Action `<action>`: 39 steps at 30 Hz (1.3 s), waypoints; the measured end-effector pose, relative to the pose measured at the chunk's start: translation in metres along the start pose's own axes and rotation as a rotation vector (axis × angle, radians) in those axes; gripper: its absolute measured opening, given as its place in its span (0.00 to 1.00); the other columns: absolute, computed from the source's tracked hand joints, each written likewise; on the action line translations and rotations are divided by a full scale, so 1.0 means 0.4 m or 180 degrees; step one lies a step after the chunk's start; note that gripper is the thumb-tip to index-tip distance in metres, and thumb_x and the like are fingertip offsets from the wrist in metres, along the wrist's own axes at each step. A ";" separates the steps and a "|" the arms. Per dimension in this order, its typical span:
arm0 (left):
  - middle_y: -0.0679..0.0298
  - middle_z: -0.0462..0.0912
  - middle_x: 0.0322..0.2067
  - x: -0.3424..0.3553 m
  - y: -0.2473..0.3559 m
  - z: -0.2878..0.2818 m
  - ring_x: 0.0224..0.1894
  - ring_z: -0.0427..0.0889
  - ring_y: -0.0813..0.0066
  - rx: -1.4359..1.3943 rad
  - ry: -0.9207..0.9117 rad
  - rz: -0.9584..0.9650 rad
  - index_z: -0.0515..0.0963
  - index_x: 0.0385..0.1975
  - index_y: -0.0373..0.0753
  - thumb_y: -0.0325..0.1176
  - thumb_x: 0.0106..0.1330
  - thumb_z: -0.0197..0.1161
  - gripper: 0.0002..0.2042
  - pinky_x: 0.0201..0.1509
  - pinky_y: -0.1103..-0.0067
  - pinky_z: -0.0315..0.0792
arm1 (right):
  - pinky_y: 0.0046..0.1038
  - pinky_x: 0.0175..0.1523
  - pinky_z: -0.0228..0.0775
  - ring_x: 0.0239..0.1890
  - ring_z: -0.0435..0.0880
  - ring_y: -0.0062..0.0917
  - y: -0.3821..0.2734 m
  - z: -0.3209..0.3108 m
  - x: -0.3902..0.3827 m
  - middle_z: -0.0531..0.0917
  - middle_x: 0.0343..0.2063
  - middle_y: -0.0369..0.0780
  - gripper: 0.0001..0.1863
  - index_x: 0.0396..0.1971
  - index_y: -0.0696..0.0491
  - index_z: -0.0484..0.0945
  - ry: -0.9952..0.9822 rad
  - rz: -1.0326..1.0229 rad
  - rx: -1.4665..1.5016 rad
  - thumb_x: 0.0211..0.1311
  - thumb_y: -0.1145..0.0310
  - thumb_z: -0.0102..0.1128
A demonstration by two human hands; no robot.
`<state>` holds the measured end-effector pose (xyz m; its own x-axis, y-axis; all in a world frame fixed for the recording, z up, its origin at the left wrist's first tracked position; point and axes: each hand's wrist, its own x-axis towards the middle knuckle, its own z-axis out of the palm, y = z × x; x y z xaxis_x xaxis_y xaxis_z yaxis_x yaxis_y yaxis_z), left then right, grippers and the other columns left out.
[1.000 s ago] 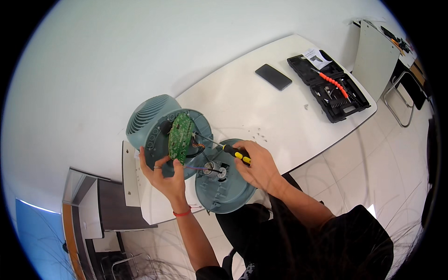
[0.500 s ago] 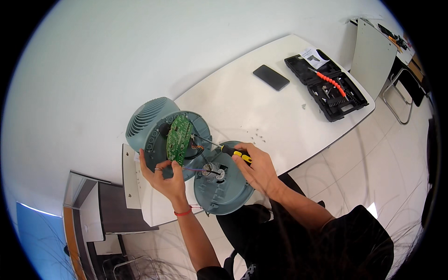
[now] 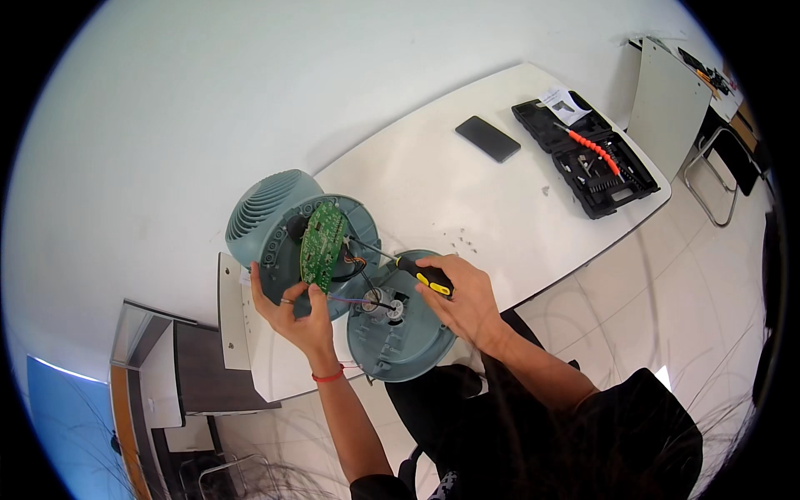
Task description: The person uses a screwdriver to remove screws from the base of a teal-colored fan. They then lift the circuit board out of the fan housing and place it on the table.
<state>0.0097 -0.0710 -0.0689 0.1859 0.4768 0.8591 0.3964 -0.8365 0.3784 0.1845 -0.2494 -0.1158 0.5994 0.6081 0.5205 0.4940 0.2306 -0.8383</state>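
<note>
My left hand [image 3: 302,323] pinches the lower end of a green circuit board [image 3: 322,243], its other fingers against the rim of a grey-green fan housing [image 3: 275,218]. The board stands tilted in the housing's open round end. In my right hand [image 3: 467,302] is a black and yellow screwdriver [image 3: 427,275]; its shaft points left and its tip reaches the board's right edge, near a connector. Below lies a round grey-green base [image 3: 408,337] with its inside up, partly over the table's edge. Wires run between the base and the board's area.
Several small screws [image 3: 460,239] lie on the white table [image 3: 417,167] beyond the base. Farther back are a black phone [image 3: 487,138] and an open black tool case [image 3: 596,171] with an orange flexible shaft [image 3: 593,148] on it. A wall borders the table's far side.
The screwdriver handle has turned slightly in my right hand, showing less yellow. Its tip stays at the board's edge. My left hand keeps its hold; the whole view has shifted slightly.
</note>
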 end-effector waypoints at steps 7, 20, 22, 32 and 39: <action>0.55 0.67 0.74 -0.001 0.001 0.006 0.72 0.67 0.52 -0.0092 0.0076 0.0062 0.82 0.22 0.33 0.22 0.53 0.68 0.02 0.71 0.63 0.66 | 0.38 0.49 0.77 0.40 0.85 0.43 0.011 0.012 -0.007 0.86 0.40 0.47 0.17 0.50 0.58 0.79 -0.0044 -0.0347 -0.0505 0.65 0.69 0.70; 0.54 0.66 0.74 -0.005 -0.010 0.008 0.72 0.68 0.53 -0.0233 0.0085 0.0034 0.82 0.22 0.34 0.23 0.53 0.68 0.02 0.70 0.64 0.67 | 0.41 0.43 0.75 0.34 0.83 0.44 0.000 0.016 0.000 0.84 0.32 0.47 0.19 0.48 0.57 0.80 0.0052 0.0056 -0.0090 0.67 0.59 0.70; 0.54 0.66 0.74 -0.004 -0.011 0.007 0.72 0.67 0.52 -0.0222 0.0096 0.0082 0.82 0.22 0.34 0.23 0.53 0.68 0.01 0.70 0.63 0.67 | 0.41 0.42 0.76 0.35 0.83 0.45 -0.020 -0.008 0.003 0.84 0.29 0.47 0.19 0.47 0.57 0.80 -0.0391 0.0246 -0.0874 0.67 0.58 0.70; 0.53 0.66 0.74 -0.005 -0.013 0.005 0.72 0.67 0.51 -0.0112 0.0100 0.0097 0.82 0.22 0.34 0.23 0.52 0.68 0.01 0.71 0.62 0.65 | 0.41 0.40 0.73 0.31 0.81 0.47 0.032 0.007 -0.009 0.87 0.29 0.49 0.18 0.45 0.58 0.81 -0.0151 -0.0043 -0.0433 0.67 0.59 0.71; 0.53 0.66 0.74 -0.009 -0.015 0.007 0.72 0.67 0.51 -0.0179 0.0121 0.0067 0.82 0.22 0.34 0.22 0.52 0.67 0.01 0.71 0.63 0.65 | 0.40 0.44 0.72 0.29 0.80 0.47 0.031 -0.008 -0.003 0.85 0.27 0.48 0.18 0.46 0.58 0.80 -0.0298 -0.0276 -0.0543 0.67 0.60 0.70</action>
<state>0.0092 -0.0668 -0.0752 0.1591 0.4491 0.8792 0.3415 -0.8606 0.3778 0.1921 -0.2498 -0.1263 0.4928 0.6613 0.5656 0.6454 0.1582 -0.7473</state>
